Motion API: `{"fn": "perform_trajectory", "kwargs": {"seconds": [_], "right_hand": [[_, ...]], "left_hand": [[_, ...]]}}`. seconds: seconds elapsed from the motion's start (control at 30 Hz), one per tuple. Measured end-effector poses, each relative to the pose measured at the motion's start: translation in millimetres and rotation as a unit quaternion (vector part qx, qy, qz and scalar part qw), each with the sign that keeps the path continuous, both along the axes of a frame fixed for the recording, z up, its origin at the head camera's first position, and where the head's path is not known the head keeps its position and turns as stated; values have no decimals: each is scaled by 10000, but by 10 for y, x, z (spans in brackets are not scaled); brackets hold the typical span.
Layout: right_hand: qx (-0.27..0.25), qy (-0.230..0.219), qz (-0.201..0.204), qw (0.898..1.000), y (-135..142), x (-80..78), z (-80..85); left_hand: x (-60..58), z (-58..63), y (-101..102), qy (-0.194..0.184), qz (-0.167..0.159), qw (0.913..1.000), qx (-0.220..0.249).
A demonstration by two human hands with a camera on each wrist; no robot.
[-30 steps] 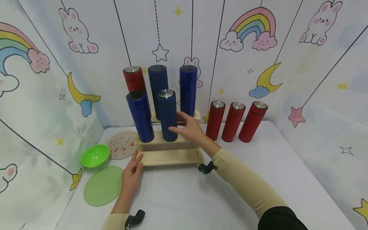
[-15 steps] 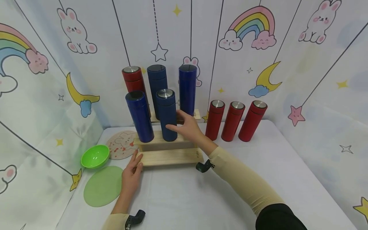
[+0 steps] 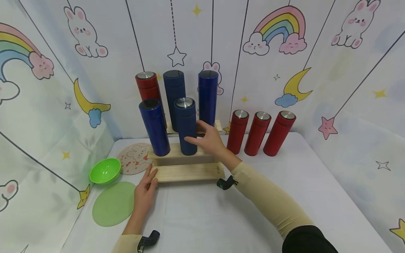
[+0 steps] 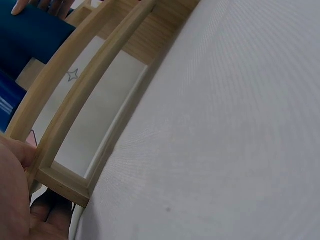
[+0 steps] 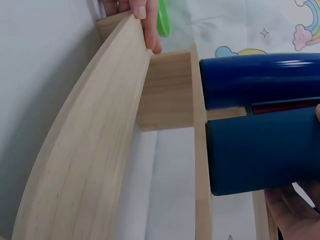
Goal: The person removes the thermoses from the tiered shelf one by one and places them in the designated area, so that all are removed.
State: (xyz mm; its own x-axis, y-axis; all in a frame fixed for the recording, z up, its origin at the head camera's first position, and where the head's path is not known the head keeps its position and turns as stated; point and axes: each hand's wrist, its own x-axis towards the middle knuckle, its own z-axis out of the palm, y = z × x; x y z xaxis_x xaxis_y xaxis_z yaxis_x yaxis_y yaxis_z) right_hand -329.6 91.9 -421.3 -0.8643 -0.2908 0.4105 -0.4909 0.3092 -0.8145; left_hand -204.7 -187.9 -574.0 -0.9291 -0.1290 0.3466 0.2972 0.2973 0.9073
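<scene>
A tiered wooden rack (image 3: 190, 173) stands on the table. My right hand (image 3: 210, 140) grips a dark blue thermos flask (image 3: 186, 130) with a silver lid, thumb in front and fingers on its far right side. The flask stands upright on the middle step; the right wrist view shows its base (image 5: 235, 160) right at the plank. To its left on this step stands a glossy blue flask (image 3: 155, 130). My left hand (image 3: 145, 193) holds the left end of the lowest step, its fingertips (image 5: 142, 12) over the plank's corner in the right wrist view.
Behind, on the top step, stand a red flask (image 3: 148, 86), a dark blue flask (image 3: 174, 88) and a bright blue flask (image 3: 207, 95). Three red flasks (image 3: 256, 137) stand right of the rack. At left lie a green bowl (image 3: 105, 172), a green mat (image 3: 114, 205) and a rabbit-print mat (image 3: 131, 165).
The dark blue flask in my right hand has shifted very slightly to the right along the middle step. My left hand stays on the rack's end.
</scene>
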Motion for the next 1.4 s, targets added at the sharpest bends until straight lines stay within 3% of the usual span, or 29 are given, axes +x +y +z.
{"fn": "perform_trajectory", "kwargs": {"seconds": [0.6,1.1,1.4], "right_hand": [[132,-47,-164,9998,238,137,96],[6,148,-197,9997,499,167,84],[-19,146,-329,9994,720,287,41]], "left_hand": [[-34,-36,-11,-40,88,9999,-118],[-22,-26,-19,-99,88,9997,-185],[-6,-25,-10,-164,90,9997,-166]]}}
